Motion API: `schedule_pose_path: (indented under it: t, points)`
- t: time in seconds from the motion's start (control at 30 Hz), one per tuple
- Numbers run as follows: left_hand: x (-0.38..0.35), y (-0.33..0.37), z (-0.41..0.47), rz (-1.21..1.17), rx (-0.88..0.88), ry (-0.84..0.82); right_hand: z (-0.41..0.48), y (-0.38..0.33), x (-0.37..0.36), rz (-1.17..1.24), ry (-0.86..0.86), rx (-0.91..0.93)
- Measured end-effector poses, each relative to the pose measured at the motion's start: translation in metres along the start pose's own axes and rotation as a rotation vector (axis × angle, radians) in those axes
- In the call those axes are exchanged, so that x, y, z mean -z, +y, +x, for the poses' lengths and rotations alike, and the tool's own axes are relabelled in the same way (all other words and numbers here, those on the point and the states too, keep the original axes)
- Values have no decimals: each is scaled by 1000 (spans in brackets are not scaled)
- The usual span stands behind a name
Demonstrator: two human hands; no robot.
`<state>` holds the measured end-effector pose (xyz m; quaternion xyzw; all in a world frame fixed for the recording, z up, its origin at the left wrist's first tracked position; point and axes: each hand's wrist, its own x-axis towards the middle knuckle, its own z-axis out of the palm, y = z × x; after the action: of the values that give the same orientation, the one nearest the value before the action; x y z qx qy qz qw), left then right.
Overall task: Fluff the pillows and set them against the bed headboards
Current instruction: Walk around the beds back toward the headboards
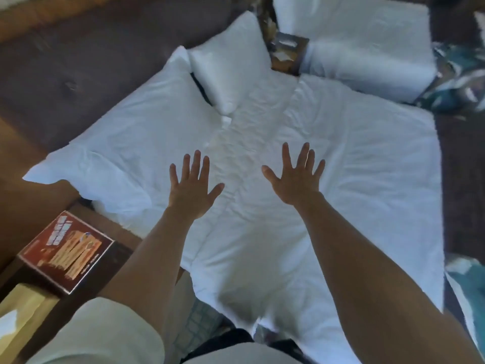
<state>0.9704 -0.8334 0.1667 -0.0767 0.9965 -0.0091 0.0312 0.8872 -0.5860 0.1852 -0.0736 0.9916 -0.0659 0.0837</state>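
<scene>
At the far left, low in the view, a red-brown printed box (67,249) lies on a dark bedside table (78,292), with a pale sleeve (99,332) of the person's left arm just below it. Beside the table a large white pillow (126,143) lies flat on the bed, its near corner jutting out over the table's edge and its far side running up to the dark padded headboard (86,67). The left hand (193,189) is open, palm down, fingers spread, over the crumpled white bed sheet (249,219) just beside that pillow; whether it presses on the cloth or hovers above it cannot be told. Farther up, a smaller white pillow (231,67) leans tilted against the headboard, its lower corner touching the large pillow's far corner. The right hand (295,177) is likewise open with fingers fanned, holding nothing, set over the sheet near the middle of the bed, well apart from both pillows. Beyond the bed's far edge a brown nightstand (287,55) with some blurred items sits between this bed and a second white bed (367,48). At the far right, a teal patterned fabric (456,82) lies beside that second bed.
</scene>
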Motion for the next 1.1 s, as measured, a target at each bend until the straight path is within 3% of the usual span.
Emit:
schedule_pose_path:
  t: [0.27,0.5,0.73,1.1]
  points:
    - [-55,40,-27,-8,-424,-56,-122,42,-64,48,-59,-376]
    - [-61,121,-70,4,-731,-102,-246,89,-90,122,-100,-747]
    - [-67,220,-132,5,-1030,-98,-356,138,-96,214,-41,-1027]
    - [-65,373,-265,104,-1340,-63,-525,233,-112,316,85,-1370]
